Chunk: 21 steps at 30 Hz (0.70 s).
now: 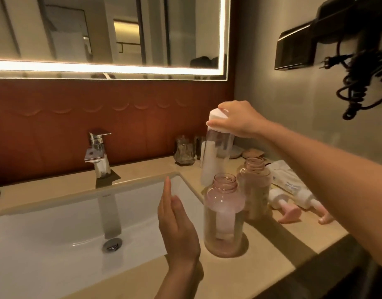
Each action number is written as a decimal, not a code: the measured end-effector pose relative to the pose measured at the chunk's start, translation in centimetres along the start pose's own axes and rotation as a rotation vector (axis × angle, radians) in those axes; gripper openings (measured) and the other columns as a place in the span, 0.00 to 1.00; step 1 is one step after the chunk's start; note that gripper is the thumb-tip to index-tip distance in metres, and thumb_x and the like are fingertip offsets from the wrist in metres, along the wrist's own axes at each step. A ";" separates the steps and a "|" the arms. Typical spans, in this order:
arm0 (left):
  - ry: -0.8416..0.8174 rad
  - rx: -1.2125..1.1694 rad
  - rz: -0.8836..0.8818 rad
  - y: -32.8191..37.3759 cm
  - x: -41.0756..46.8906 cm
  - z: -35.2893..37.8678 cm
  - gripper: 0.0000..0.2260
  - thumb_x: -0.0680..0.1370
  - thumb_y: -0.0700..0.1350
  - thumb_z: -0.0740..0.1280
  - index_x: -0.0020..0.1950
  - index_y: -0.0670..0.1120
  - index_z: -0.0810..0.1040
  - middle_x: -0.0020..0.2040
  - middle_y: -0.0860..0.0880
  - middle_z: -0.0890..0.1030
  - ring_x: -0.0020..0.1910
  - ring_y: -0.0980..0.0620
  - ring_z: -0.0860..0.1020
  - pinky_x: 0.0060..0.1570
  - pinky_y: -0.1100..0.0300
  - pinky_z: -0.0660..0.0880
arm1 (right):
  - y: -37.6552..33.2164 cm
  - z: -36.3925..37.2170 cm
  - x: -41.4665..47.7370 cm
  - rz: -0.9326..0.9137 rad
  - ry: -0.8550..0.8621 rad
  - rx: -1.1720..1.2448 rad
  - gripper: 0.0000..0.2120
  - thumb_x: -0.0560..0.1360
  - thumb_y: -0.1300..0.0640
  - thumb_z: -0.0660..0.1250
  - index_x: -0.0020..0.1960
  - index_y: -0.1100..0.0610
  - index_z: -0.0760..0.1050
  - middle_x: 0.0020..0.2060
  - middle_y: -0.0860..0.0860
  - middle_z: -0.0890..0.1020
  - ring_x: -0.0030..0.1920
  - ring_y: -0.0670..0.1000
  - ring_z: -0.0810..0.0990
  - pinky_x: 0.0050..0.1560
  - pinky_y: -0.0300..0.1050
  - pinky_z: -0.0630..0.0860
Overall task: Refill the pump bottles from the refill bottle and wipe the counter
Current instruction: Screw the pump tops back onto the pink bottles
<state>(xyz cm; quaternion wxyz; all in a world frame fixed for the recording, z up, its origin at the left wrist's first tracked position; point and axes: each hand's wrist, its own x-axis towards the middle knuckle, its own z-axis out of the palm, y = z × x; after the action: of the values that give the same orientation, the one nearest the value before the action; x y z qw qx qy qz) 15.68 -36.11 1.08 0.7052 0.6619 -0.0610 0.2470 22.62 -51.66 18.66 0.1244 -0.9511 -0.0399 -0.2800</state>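
We judge the step in hand is loosening the cap (216, 118) of the refill bottle (216, 154), upright just behind the near pump bottle (223, 216) on the counter (272, 247); steadying its body should prevent tipping; our right hand (239, 117) grips the cap from above, wrist bent; our left hand (177, 223) hovers apart, fingers straight, holding nothing.
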 end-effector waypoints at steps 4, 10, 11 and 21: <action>-0.109 0.061 -0.002 -0.2 -0.2 0.1 0.14 0.81 0.52 0.51 0.65 0.62 0.68 0.64 0.65 0.69 0.63 0.67 0.66 0.54 0.80 0.58 | 1.0 1.8 0.7 0.050 -0.101 -0.096 0.25 0.73 0.39 0.64 0.57 0.59 0.75 0.50 0.54 0.78 0.48 0.53 0.76 0.45 0.47 0.76; -0.135 0.115 0.077 -1.0 -0.1 0.3 0.16 0.79 0.51 0.54 0.62 0.54 0.76 0.59 0.57 0.78 0.57 0.63 0.73 0.52 0.76 0.65 | 1.7 3.0 1.4 0.127 -0.092 -0.112 0.24 0.74 0.40 0.64 0.58 0.60 0.74 0.49 0.54 0.77 0.47 0.53 0.76 0.39 0.43 0.72; -0.141 0.102 0.077 -0.8 -0.1 0.4 0.18 0.78 0.54 0.53 0.62 0.53 0.76 0.59 0.57 0.78 0.58 0.62 0.73 0.51 0.76 0.65 | 1.7 3.1 1.4 0.134 -0.085 -0.117 0.24 0.74 0.41 0.64 0.59 0.59 0.74 0.50 0.54 0.77 0.47 0.52 0.76 0.40 0.43 0.73; -0.369 -0.010 0.001 0.2 -0.6 0.2 0.25 0.68 0.66 0.56 0.64 0.64 0.62 0.59 0.62 0.70 0.53 0.66 0.71 0.38 0.78 0.67 | 1.5 3.7 0.5 0.188 -0.075 0.166 0.35 0.73 0.46 0.68 0.74 0.52 0.56 0.68 0.56 0.66 0.58 0.55 0.72 0.41 0.38 0.74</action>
<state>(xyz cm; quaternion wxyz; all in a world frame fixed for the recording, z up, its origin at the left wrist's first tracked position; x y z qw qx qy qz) 15.10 -36.48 0.98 0.6851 0.6924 -0.1910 0.1215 25.19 -52.12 15.58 0.2271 -0.9468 0.0217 -0.2270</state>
